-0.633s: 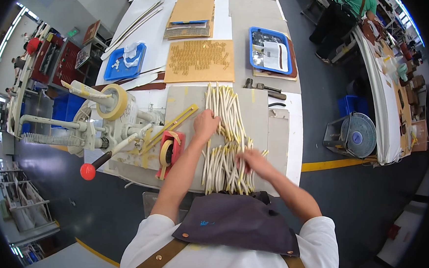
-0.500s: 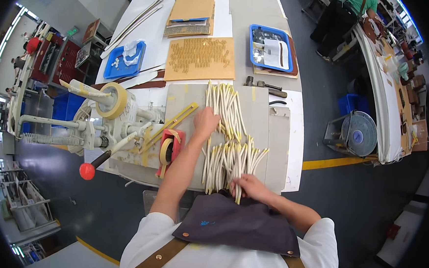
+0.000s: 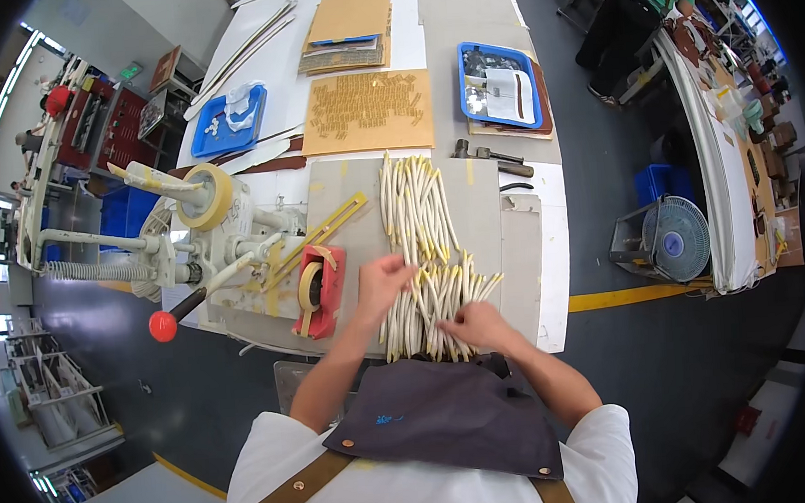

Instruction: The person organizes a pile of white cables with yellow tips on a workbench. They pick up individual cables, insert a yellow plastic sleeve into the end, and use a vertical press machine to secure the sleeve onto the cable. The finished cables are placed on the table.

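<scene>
Left fingers (image 3: 403, 263): narrow, tips drawn close together at the yellow upper ends of the lower batch; whether they pinch a strip is hidden, so I cannot say.
Right fingers (image 3: 453, 326): bent in a narrow curl over the right side of the lower batch, tips against the white strips; their grip cannot be made out.
Left hand (image 3: 381, 285): left of the strips, level with the gap where the two batches nearly meet.
Right hand (image 3: 483, 327): lower and nearer the body, reaching in from the right, well short of the upper batch.
Lower batch (image 3: 405, 318): white strips with yellow ends, directly under and between the two sets of fingers – its near ends beside the dark apron (image 3: 449, 415), its tops fanning out to the right.
Upper batch (image 3: 418, 204): similar strips, side by side, just beyond the left fingers; lower ends near the tops of the other batch.
Grey board (image 3: 485, 219): under both batches, on the bench (image 3: 555, 251).
Left of the strips: a red tape dispenser (image 3: 333, 291) near the left forearm, a yellow bar (image 3: 326, 230) lying aslant, then a white machine with a red knob (image 3: 162, 326).
Beyond: a tan panel (image 3: 322, 144) bearing small pieces – a blue tray (image 3: 465, 91) off to its right.
</scene>
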The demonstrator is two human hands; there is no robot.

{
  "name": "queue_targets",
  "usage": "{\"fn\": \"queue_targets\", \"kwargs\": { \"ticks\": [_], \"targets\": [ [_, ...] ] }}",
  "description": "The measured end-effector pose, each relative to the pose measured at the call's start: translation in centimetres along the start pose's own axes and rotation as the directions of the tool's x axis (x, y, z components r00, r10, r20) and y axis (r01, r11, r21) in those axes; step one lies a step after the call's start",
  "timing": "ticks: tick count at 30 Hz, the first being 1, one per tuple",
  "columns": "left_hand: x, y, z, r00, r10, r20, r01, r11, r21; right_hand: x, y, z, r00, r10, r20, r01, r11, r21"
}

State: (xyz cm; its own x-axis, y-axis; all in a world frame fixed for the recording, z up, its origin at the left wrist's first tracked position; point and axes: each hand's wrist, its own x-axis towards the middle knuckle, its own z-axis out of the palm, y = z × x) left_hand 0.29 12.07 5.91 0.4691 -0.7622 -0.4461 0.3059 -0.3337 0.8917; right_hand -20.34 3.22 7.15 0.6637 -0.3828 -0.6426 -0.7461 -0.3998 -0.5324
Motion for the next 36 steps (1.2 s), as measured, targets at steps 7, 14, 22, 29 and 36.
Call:
{"fn": "queue_targets", "kwargs": {
  "ticks": [7, 14, 22, 29, 36],
  "targets": [
    [-11.6, 0.0, 0.9, 0.893, -0.384, 0.234, 0.403, 0.914, -0.041, 12.1, 3.3, -5.8, 0.831, 0.012, -0.556, 0.133, 0.966, 0.220],
    [-12.1, -1.9, -0.5, 0.891, -0.355, 0.282, 0.366, 0.930, 0.014, 17.5, 2.0, -7.0, 0.913, 0.170, -0.371, -0.090, 0.971, 0.223],
    [-7.2, -5.3, -0.4, 0.996, -0.006, 0.085, -0.056, 0.703, 0.709, 17.6, 1.6, -6.6, 0.813, 0.001, -0.582, -0.050, 0.996, -0.067],
    [7.4, -3.2, -2.5, 0.895, 0.413, -0.171, -0.157, 0.648, 0.745, 16.0, 2.8, -9.6, 0.962, 0.241, -0.124, -0.147, 0.847, 0.511],
    [16.4, -3.1, -3.2, 0.849, 0.476, -0.228, -0.093, 0.561, 0.823, 12.6, 5.0, -9.1, 0.835, 0.234, -0.497, 0.191, 0.725, 0.662]
  ]
}}
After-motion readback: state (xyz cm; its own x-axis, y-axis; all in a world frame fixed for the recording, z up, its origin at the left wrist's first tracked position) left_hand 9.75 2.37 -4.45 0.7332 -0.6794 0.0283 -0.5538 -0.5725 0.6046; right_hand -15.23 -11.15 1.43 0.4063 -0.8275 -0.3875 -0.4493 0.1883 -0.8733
